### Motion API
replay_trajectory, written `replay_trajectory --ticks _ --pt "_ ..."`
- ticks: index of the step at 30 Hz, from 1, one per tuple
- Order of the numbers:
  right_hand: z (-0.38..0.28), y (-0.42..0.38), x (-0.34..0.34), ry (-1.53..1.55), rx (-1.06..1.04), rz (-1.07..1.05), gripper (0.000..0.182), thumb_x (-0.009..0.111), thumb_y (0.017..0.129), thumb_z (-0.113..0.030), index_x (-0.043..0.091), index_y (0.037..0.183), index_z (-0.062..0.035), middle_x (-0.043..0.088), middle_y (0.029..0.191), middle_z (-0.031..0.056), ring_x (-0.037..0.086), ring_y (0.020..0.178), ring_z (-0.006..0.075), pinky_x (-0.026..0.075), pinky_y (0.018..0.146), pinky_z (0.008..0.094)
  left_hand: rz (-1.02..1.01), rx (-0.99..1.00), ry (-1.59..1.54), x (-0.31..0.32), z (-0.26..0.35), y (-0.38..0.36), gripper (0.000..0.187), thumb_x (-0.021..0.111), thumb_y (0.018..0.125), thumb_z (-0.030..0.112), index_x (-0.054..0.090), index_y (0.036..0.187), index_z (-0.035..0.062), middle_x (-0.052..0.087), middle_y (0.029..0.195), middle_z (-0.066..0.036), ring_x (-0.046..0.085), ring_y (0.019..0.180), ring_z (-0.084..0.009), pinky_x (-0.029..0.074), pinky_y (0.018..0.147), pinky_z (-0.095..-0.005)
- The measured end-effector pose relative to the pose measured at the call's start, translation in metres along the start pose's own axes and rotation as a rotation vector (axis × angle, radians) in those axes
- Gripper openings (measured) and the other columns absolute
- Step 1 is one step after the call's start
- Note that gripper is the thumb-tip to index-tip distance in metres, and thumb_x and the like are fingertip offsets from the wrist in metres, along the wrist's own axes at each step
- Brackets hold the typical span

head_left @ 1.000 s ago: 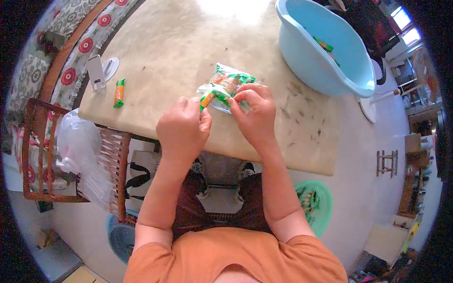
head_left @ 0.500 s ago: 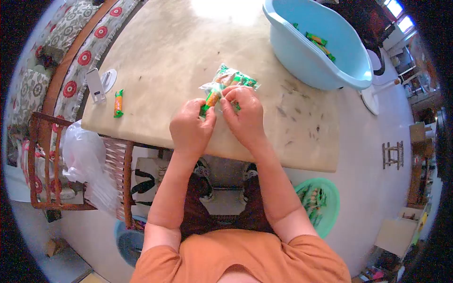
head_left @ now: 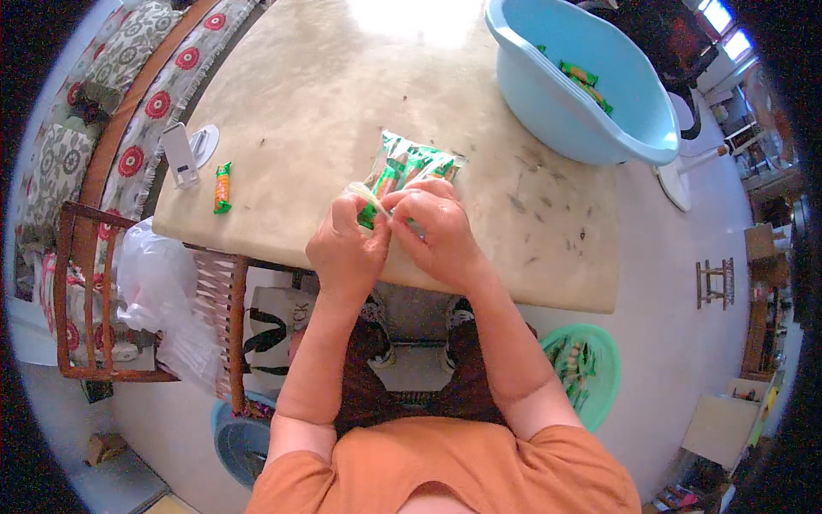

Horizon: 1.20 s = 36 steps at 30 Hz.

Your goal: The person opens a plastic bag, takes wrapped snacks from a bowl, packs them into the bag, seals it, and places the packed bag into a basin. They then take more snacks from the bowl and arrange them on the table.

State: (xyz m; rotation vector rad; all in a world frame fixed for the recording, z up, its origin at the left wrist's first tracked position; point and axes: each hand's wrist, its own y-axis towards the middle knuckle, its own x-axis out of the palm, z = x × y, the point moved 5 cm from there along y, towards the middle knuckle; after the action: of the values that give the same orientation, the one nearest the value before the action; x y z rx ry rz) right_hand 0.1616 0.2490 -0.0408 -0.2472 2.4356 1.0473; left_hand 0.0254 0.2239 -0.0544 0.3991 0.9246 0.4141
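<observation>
A clear plastic bag [head_left: 417, 160] with several green-and-orange wrapped snack packets inside lies near the table's front edge. My left hand [head_left: 347, 248] pinches the left side of the bag's gathered mouth. Close beside it, my right hand [head_left: 438, 230] has its thumb and fingers closed on the right side of that mouth. The plastic between the two hands is drawn together in a pale fold. Over to the left, a single wrapped snack packet [head_left: 223, 188] lies apart on the table.
A large light-blue tub [head_left: 565, 103] holding green packets stands at the table's [head_left: 291, 111] right. A white phone stand [head_left: 181, 154] is at left. Below are a green basin [head_left: 606, 377] of packets, a blue basin [head_left: 229, 441] and a wooden chair [head_left: 235, 321] with a plastic bag on it.
My hands have gathered the bag's mouth closer together, and its plastic edge now shows as a fold between them. The bag lies flatter, its packets further inside.
</observation>
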Motion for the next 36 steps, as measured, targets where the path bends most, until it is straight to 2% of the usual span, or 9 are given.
replay_trajectory --ticks 6,12,15,19,24,27,31,34,36 --pt "0.001 -0.003 0.003 0.028 0.004 0.006 0.01 0.065 0.075 -0.015 0.058 0.076 -0.0078 0.066 0.086 0.0062 0.06 0.089 0.0278 0.041 0.088 0.0407 -0.025 0.008 0.031 0.012 -0.004 0.006 0.019 0.068 0.076 0.013 0.055 0.089 0.0087 0.061 0.079 -0.012 0.061 0.07 -0.0352 0.047 0.059 -0.0448" --pt "0.004 -0.004 0.002 0.01 0.007 -0.003 0.016 0.069 0.071 -0.015 0.058 0.079 -0.0081 0.065 0.09 0.0065 0.059 0.092 0.0287 0.042 0.09 0.0416 -0.004 0.03 -0.05 0.027 -0.011 0.015 0.02 0.067 0.076 0.008 0.058 0.094 0.0048 0.061 0.085 -0.015 0.061 0.074 -0.035 0.048 0.062 -0.0431" --pt "0.01 -0.005 -0.011 -0.046 0.078 0.226 0.029 0.074 0.067 -0.018 0.058 0.089 -0.0083 0.061 0.106 0.0114 0.055 0.103 0.0327 0.04 0.095 0.0438 0.059 0.185 -0.107 0.02 -0.003 0.023 0.023 0.067 0.074 0.002 0.059 0.096 0.0016 0.06 0.096 -0.015 0.063 0.074 -0.0291 0.052 0.061 -0.0367" --pt "0.026 -0.014 -0.027 -0.217 0.254 0.185 0.047 0.077 0.069 -0.017 0.055 0.11 -0.0067 0.048 0.132 0.0159 0.042 0.125 0.0362 0.037 0.102 0.044 -0.083 0.052 -0.391 0.015 -0.004 0.023 0.031 0.064 0.073 -0.008 0.06 0.104 -0.0007 0.055 0.112 -0.014 0.063 0.076 -0.0188 0.056 0.062 -0.0269" --pt "0.037 -0.018 -0.03 -0.239 0.266 0.183 0.04 0.066 0.078 -0.014 0.053 0.114 -0.0039 0.05 0.127 0.0202 0.044 0.123 0.0395 0.035 0.104 0.0464 -0.109 -0.128 -0.508 0.018 -0.032 0.024 0.041 0.062 0.075 -0.012 0.061 0.113 0.003 0.051 0.119 -0.013 0.063 0.075 -0.0141 0.055 0.062 -0.0238" --pt "0.046 -0.02 -0.033 -0.248 0.336 0.205 0.033 0.058 0.083 -0.007 0.054 0.115 -0.0037 0.052 0.126 0.0196 0.048 0.12 0.0368 0.038 0.101 0.0426 -0.084 -0.101 -0.477 0.008 -0.026 0.035 0.042 0.064 0.075 -0.01 0.062 0.113 0.0059 0.053 0.118 -0.013 0.062 0.074 -0.0122 0.053 0.06 -0.0235" --pt "0.055 -0.024 -0.034 -0.158 0.543 0.15 0.033 0.052 0.087 -0.004 0.052 0.12 -0.0033 0.056 0.123 0.0194 0.054 0.114 0.0359 0.043 0.096 0.0394 -0.159 0.091 -0.317 0.015 -0.032 0.042 0.042 0.064 0.076 -0.005 0.062 0.116 0.0092 0.058 0.117 -0.011 0.061 0.071 -0.0132 0.051 0.058 -0.0251" --pt "0.06 -0.024 -0.03 -0.18 0.467 0.151 0.034 0.052 0.088 -0.005 0.052 0.122 -0.003 0.058 0.12 0.0176 0.057 0.111 0.0341 0.045 0.094 0.0384 -0.179 0.107 -0.313 0.018 -0.029 0.045 0.044 0.063 0.076 -0.004 0.062 0.118 0.0105 0.061 0.118 -0.01 0.06 0.066 -0.016 0.051 0.059 -0.0264" --pt "0.061 -0.022 -0.029 -0.103 0.455 0.118 0.032 0.051 0.088 -0.006 0.053 0.12 -0.0034 0.055 0.122 0.0217 0.054 0.112 0.0384 0.044 0.095 0.0429 -0.208 0.07 -0.289 0.018 -0.025 0.048 0.047 0.062 0.076 -0.004 0.061 0.12 0.0117 0.061 0.118 -0.01 0.06 0.064 -0.0184 0.051 0.06 -0.0278"
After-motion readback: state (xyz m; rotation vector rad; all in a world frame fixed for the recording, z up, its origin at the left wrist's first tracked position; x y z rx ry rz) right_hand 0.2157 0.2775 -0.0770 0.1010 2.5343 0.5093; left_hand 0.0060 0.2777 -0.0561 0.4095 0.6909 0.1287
